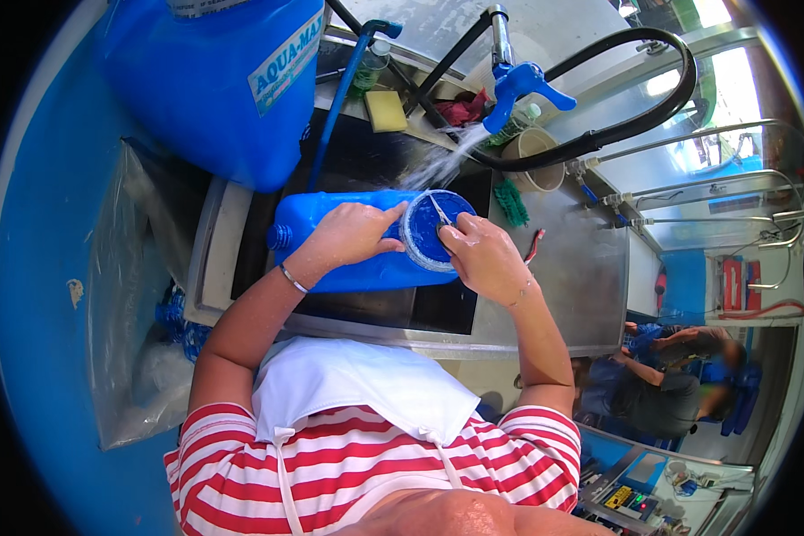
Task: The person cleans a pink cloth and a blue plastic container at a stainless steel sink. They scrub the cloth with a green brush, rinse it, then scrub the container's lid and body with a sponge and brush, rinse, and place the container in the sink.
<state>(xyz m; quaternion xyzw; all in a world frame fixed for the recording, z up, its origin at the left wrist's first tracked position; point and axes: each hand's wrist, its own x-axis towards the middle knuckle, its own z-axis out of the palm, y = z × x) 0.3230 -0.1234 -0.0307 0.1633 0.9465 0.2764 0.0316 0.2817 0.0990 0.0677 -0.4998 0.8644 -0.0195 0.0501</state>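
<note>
A blue plastic water jug point(348, 275) lies on its side across the black sink area point(442, 311), its small ridged cap point(279, 236) pointing left. At the jug's right end is a round blue lid or mouth point(435, 251) with a whitish rim; which of these it is, I cannot tell. My wet left hand point(352, 234) rests on the jug, thumb and forefinger spread beside that rim. My right hand point(486, 258) grips a pointed metal blade point(439, 206) with a dark handle, its tip over the round part. Whether it is a knife or scissors is unclear.
Water sprays from a blue-handled tap point(502, 120) just beyond the jug. A large blue container point(208, 87) stands at upper left. A yellow sponge point(386, 111), green scrubber point(511, 202) and beige bucket point(537, 151) line the back. Other people point(656, 395) are at right.
</note>
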